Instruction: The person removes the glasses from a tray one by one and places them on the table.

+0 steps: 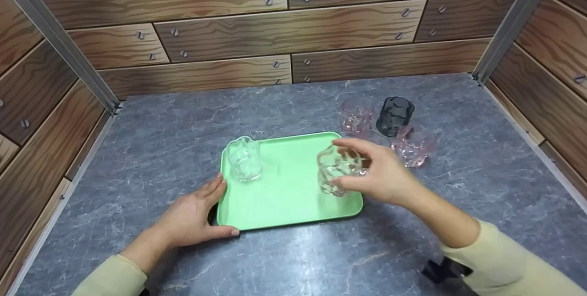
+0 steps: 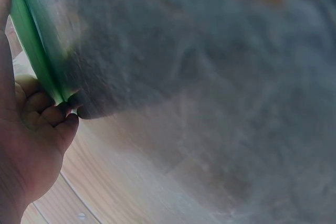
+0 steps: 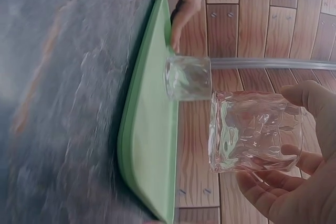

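Observation:
My right hand [image 1: 383, 172] pinches a clear drinking glass [image 1: 332, 172], thumb on the near side and fingers on the far side. That glass is held upright over the right part of a light green tray [image 1: 291, 195]; a gap shows between its base and the tray in the right wrist view. Another clear glass [image 1: 244, 158] stands on the tray's left end. At the front left corner my left hand [image 1: 192, 216] holds the tray, thumb along the front edge and fingers at the left rim. The left wrist view shows curled fingers [image 2: 52, 114] against the green edge.
Beyond the tray's right end stand a pink glass [image 1: 357, 116], a dark grey glass [image 1: 395, 116] and another pink glass [image 1: 415, 145]. Part of one more glass [image 1: 377, 138] shows behind my right hand. Wood-patterned walls [image 1: 220, 39] border the grey marbled table [image 1: 174, 122].

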Tool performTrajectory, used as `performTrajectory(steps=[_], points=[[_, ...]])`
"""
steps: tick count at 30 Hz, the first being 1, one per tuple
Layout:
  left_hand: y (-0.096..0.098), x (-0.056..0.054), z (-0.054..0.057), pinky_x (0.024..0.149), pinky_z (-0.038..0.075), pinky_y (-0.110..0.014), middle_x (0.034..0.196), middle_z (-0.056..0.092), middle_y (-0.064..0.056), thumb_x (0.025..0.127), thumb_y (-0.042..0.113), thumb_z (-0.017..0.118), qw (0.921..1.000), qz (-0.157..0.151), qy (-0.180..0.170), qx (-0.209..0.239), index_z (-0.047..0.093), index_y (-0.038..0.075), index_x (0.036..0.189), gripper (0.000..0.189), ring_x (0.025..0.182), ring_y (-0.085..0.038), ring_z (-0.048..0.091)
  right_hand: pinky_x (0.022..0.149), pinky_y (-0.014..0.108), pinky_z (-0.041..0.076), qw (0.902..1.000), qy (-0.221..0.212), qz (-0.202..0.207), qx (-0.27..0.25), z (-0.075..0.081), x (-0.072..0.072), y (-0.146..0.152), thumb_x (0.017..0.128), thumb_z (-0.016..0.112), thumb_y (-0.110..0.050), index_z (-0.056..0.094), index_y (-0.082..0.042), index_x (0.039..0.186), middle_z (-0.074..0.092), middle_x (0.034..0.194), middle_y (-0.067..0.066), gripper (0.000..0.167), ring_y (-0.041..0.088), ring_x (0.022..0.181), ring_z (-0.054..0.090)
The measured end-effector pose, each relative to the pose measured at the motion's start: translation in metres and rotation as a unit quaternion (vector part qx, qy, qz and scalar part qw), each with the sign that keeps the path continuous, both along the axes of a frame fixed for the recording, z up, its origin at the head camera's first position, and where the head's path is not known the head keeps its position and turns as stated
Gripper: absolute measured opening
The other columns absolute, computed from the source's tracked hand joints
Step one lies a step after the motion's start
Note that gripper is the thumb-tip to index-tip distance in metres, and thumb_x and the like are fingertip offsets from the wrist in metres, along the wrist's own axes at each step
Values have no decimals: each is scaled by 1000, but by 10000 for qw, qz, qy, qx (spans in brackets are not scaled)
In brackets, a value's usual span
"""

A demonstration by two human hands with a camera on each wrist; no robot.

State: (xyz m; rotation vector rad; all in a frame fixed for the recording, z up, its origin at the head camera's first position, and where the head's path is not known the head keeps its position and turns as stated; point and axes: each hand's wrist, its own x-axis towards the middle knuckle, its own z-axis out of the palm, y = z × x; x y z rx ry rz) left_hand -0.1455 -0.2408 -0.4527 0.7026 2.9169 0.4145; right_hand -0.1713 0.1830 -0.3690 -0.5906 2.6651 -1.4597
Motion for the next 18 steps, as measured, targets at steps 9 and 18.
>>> performTrajectory(steps=[9, 18], points=[[-1, 1, 0, 116, 41, -60, 172, 24, -21, 83, 88, 62, 10000, -2, -5, 0, 33, 0, 165, 124, 153, -41, 36, 94, 42, 59, 9995, 102, -181, 251, 3, 8, 31, 79, 96, -27, 62, -18, 149, 71, 125, 8, 78, 27, 108, 68], [-1, 0, 0, 117, 41, -60, 172, 23, -21, 83, 88, 62, 10000, 0, 9, 13, 32, 0, 165, 124, 153, -42, 36, 103, 45, 54, 9976, 266, -343, 546, -3, 12, 53, 80, 96, -30, 63, -19, 148, 70, 133, 5, 77, 27, 118, 65]])
